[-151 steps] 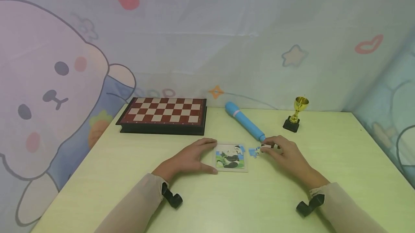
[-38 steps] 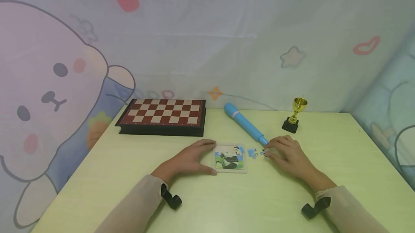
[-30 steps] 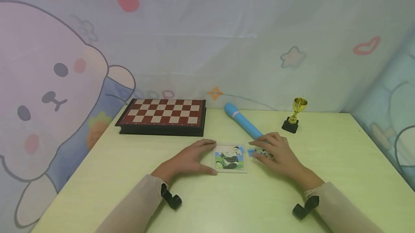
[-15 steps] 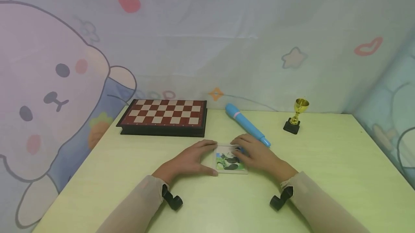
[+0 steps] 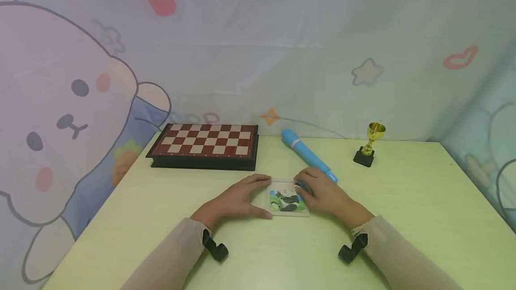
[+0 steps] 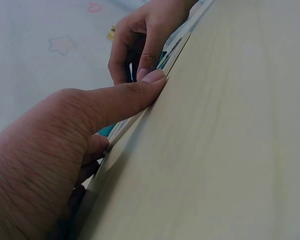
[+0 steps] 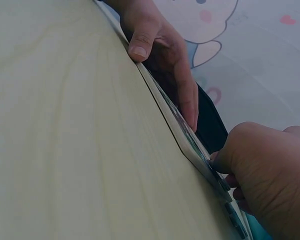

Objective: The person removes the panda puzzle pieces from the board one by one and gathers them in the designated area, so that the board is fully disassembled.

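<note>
A small panda jigsaw puzzle lies on the table in a pale tray [image 5: 289, 214]. My left hand [image 5: 234, 199] holds the tray's left side, thumb at the near corner and fingers at the far one. At the upper right of the puzzle, the thumb and fingers of my right hand [image 5: 329, 196] pinch a blue, black and white puzzle piece [image 5: 305, 188], mostly covered by the fingers. Loose puzzle pieces [image 7: 235, 221] lie just beyond the tray in the right wrist view. In the head view my right hand hides them.
Behind the tray, a blue microphone-shaped toy [image 5: 308, 154] lies slantwise, close to my right hand. A chessboard case [image 5: 203, 161] stands at the back left. At the back right is a small gold trophy cup [image 5: 367, 147] on a black base. A printed cloth [image 5: 258, 48] hangs behind the table.
My right hand has moved left from the loose pieces to the puzzle's upper right corner, then shifted slightly right. The left hand has stayed at the tray.
</note>
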Motion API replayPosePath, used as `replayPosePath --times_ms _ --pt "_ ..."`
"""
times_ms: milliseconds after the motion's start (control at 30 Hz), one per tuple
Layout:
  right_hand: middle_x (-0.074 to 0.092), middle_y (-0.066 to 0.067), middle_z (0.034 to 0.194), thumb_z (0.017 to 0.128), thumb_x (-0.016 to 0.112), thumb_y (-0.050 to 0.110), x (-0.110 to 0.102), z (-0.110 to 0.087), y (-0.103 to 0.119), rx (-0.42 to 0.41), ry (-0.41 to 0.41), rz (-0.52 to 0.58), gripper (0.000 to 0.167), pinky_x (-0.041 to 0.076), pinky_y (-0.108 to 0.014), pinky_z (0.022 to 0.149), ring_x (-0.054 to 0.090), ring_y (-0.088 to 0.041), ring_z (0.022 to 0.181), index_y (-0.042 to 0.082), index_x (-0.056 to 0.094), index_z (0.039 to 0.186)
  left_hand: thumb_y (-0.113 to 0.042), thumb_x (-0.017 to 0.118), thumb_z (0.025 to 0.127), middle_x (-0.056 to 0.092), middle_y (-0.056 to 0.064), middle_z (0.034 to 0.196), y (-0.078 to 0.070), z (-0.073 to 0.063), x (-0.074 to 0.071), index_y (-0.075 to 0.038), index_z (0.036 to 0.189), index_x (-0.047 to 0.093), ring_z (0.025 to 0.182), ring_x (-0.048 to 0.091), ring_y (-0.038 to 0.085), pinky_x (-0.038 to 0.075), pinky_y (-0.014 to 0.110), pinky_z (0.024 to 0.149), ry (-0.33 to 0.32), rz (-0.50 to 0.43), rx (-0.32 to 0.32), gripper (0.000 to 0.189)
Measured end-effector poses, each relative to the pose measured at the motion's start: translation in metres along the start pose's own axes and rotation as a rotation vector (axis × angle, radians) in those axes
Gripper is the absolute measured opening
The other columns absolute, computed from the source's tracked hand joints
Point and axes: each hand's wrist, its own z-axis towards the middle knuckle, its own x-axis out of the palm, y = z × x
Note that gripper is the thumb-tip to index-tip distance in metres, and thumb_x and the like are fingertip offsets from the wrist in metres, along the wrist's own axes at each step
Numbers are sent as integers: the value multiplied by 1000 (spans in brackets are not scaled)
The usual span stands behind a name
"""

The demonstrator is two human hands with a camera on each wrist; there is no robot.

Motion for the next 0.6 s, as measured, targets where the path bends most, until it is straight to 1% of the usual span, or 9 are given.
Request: replayPosePath --times_ms 200,433,600 --pt "64 -6 110 91 73 16 0 0 1 6 -5 6 20 51 -43 92 59 -25 105 7 71 109 -73 74 74 33 -11 159 -1 1 0 -20 155 42 146 31 14 31 41 116 -5 3 0 102" --pt "63 -6 110 93 72 20 1 -1 1 42 21 8 20 50 -42 93 57 -25 107 8 72 109 -73 74 74 33 -11 159 0 0 0 -21 155 42 146 30 15 32 42 116 2 -2 -9 102" --pt "63 -6 110 92 73 19 4 -2 -1 33 5 -4 20 51 -43 92 58 -25 106 8 72 108 -74 74 73 33 -11 159 1 0 2 -21 155 42 146 31 16 32 44 116 0 -11 -4 102"
